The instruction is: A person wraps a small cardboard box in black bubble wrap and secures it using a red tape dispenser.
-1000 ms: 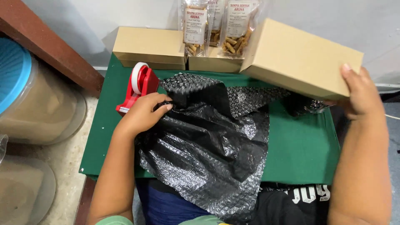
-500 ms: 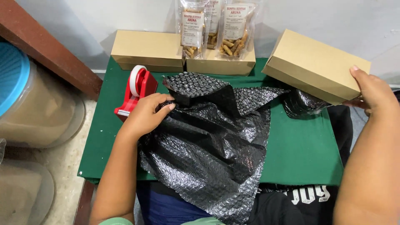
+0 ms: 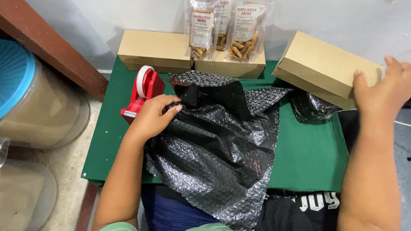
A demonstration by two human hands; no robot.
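A sheet of black bubble wrap [image 3: 218, 158] is spread over the green surface [image 3: 308, 158], its near edge hanging over the front toward the person's lap. It is judged light, soft and easily crumpled, somewhat slick, and best taken by an edge or a gathered fold. A brown cardboard box [image 3: 323, 68] is held at the right, above the surface's far right corner; it is judged stiff, fairly light, and best gripped along its sides. The left hand [image 3: 152, 117] is laid on the wrap with fingers curled, pinching a fold near its upper left. The right hand [image 3: 383, 92] is spread wide and pressed against the box's near end. A red tape dispenser [image 3: 143, 92] is seen just beside the left hand.
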